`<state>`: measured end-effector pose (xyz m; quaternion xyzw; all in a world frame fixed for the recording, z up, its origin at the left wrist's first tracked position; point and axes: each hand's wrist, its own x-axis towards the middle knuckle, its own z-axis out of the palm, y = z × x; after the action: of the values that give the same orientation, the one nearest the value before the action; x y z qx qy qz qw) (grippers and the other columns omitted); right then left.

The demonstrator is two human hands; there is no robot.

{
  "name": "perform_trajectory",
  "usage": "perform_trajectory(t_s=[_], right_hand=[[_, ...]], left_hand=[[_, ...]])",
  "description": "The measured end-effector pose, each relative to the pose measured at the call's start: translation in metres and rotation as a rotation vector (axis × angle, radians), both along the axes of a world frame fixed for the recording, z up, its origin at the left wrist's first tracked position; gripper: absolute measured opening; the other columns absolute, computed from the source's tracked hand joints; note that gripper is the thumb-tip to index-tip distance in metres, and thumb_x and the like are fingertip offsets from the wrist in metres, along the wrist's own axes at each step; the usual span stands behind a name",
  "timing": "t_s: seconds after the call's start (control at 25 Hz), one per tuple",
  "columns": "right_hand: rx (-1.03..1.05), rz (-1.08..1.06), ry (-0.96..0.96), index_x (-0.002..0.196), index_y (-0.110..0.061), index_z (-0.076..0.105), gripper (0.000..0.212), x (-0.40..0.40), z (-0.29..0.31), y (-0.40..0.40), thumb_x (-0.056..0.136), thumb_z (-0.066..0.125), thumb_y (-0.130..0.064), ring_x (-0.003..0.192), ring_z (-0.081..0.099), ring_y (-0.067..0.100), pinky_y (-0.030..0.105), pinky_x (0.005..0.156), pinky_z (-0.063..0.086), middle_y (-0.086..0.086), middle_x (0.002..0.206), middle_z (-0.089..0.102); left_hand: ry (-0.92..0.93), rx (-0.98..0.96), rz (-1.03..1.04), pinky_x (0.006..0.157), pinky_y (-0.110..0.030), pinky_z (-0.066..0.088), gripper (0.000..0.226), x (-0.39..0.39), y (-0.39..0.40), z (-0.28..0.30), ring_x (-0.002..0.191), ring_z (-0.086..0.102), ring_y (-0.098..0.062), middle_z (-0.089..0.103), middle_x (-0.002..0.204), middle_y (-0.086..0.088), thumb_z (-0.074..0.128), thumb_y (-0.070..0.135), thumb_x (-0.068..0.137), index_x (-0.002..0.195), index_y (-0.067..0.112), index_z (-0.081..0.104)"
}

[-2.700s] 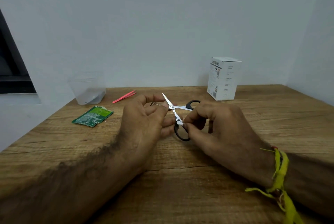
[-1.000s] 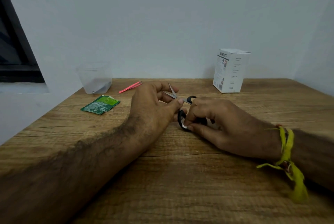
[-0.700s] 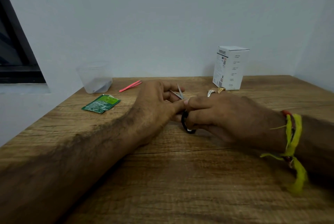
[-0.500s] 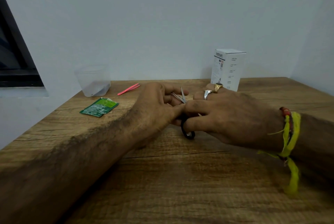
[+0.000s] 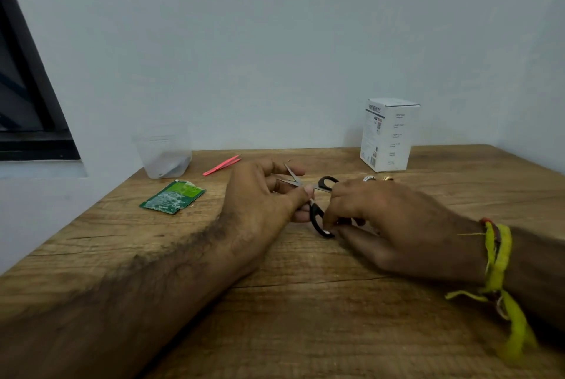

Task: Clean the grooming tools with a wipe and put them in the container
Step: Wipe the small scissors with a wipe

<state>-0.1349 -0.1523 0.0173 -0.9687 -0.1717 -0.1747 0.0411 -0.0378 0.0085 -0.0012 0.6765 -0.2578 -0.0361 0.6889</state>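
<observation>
Small scissors [image 5: 316,216] with black handles and spread steel blades sit between my hands, low over the middle of the wooden table [image 5: 305,317]. My left hand [image 5: 260,198] grips them at the blades and pivot, thumb on top. My right hand [image 5: 376,213] pinches the near black handle loop; a bit of white, seemingly the wipe, shows under its fingertips. Pink tweezers [image 5: 221,165] lie farther back on the table. The clear plastic container [image 5: 165,151] stands at the back left by the wall.
A torn green wipe sachet [image 5: 172,196] lies left of my left hand. A white cardboard box [image 5: 388,134] stands at the back right. The table's left edge runs close past the sachet; a dark window frame is at far left.
The scissors stayed in both hands as they were turned; the blades closed somewhat, then spread again. My right hand rolled over the handles and now pinches the near loop.
</observation>
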Motion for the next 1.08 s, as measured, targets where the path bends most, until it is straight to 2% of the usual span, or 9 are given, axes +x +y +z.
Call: perform_trajectory(t_s=[0.12, 0.28, 0.44, 0.6, 0.68, 0.8, 0.88, 1.0, 1.08], right_hand=[[0.321, -0.121, 0.051, 0.093, -0.029, 0.07, 0.007, 0.002, -0.007, 0.009, 0.091, 0.064, -0.026, 0.082, 0.056, 0.0, 0.023, 0.072, 0.048, -0.018, 0.086, 0.061], [0.679, -0.268, 0.085, 0.08, -0.026, 0.074, 0.012, 0.003, -0.012, 0.025, 0.09, 0.067, -0.025, 0.067, 0.063, 0.0, 0.017, 0.055, 0.048, -0.009, 0.071, 0.069], [1.054, -0.374, 0.087, 0.072, -0.022, 0.076, 0.016, 0.002, -0.01, 0.034, 0.087, 0.072, -0.025, 0.047, 0.055, -0.004, 0.008, 0.041, 0.039, -0.006, 0.057, 0.068], [1.327, -0.459, 0.137, 0.071, -0.02, 0.078, 0.013, 0.002, -0.004, 0.037, 0.082, 0.076, -0.027, 0.048, 0.052, -0.004, 0.02, 0.056, 0.036, -0.014, 0.049, 0.062], [1.439, -0.5, 0.148, 0.072, -0.016, 0.078, 0.011, 0.003, -0.001, 0.035, 0.08, 0.078, -0.024, 0.051, 0.05, 0.003, 0.022, 0.056, 0.035, -0.008, 0.053, 0.061], [1.489, -0.52, 0.156, 0.075, -0.012, 0.078, 0.011, 0.005, 0.0, 0.033, 0.079, 0.078, -0.022, 0.049, 0.044, 0.009, 0.023, 0.049, 0.034, 0.003, 0.063, 0.057], [1.437, -0.497, 0.155, 0.074, -0.014, 0.078, 0.01, 0.006, -0.002, 0.031, 0.08, 0.078, -0.022, 0.051, 0.049, 0.006, 0.022, 0.052, 0.036, 0.0, 0.065, 0.064], [1.217, -0.339, 0.129, 0.072, -0.025, 0.077, 0.013, 0.002, -0.006, 0.032, 0.084, 0.075, -0.024, 0.053, 0.055, -0.004, 0.016, 0.053, 0.043, -0.006, 0.065, 0.071], [0.963, -0.233, 0.124, 0.077, -0.025, 0.077, 0.013, 0.002, -0.008, 0.028, 0.088, 0.071, -0.024, 0.055, 0.057, 0.001, 0.021, 0.05, 0.047, -0.002, 0.064, 0.069]], left_hand=[[0.067, -0.093, 0.048, 0.052, -0.028, 0.059, 0.027, -0.003, 0.0, -0.001, 0.057, 0.072, -0.021, 0.07, 0.068, -0.018, 0.074, -0.01, 0.082, 0.104, 0.004, 0.065], [0.064, -0.153, 0.104, 0.05, -0.025, 0.058, 0.027, -0.011, -0.001, 0.002, 0.057, 0.073, -0.019, 0.072, 0.075, -0.017, 0.073, -0.01, 0.083, 0.103, 0.006, 0.064], [-0.066, -0.154, 0.168, 0.053, -0.028, 0.06, 0.026, -0.019, -0.003, 0.007, 0.062, 0.076, -0.021, 0.075, 0.076, -0.009, 0.079, -0.003, 0.081, 0.096, 0.012, 0.064], [-0.122, -0.162, 0.191, 0.054, -0.028, 0.061, 0.027, -0.024, -0.005, 0.009, 0.063, 0.076, -0.018, 0.076, 0.073, -0.004, 0.08, -0.002, 0.079, 0.091, 0.014, 0.063], [-0.162, -0.139, 0.197, 0.056, -0.032, 0.062, 0.027, -0.025, -0.005, 0.008, 0.064, 0.076, -0.018, 0.075, 0.073, -0.004, 0.081, 0.0, 0.079, 0.091, 0.014, 0.062], [-0.191, -0.092, 0.217, 0.057, -0.038, 0.063, 0.027, -0.025, -0.005, 0.008, 0.063, 0.075, -0.017, 0.074, 0.074, -0.006, 0.083, 0.003, 0.078, 0.09, 0.016, 0.062], [-0.185, -0.069, 0.225, 0.056, -0.036, 0.063, 0.029, -0.023, -0.005, 0.008, 0.063, 0.075, -0.016, 0.074, 0.075, -0.006, 0.083, 0.003, 0.077, 0.091, 0.017, 0.062], [-0.148, -0.038, 0.217, 0.055, -0.032, 0.062, 0.031, -0.022, -0.002, 0.009, 0.064, 0.076, -0.017, 0.075, 0.078, -0.006, 0.083, 0.002, 0.077, 0.095, 0.016, 0.062], [-0.134, -0.003, 0.211, 0.055, -0.032, 0.062, 0.031, -0.021, 0.0, 0.009, 0.065, 0.076, -0.016, 0.075, 0.08, -0.007, 0.082, 0.0, 0.077, 0.097, 0.014, 0.063]])
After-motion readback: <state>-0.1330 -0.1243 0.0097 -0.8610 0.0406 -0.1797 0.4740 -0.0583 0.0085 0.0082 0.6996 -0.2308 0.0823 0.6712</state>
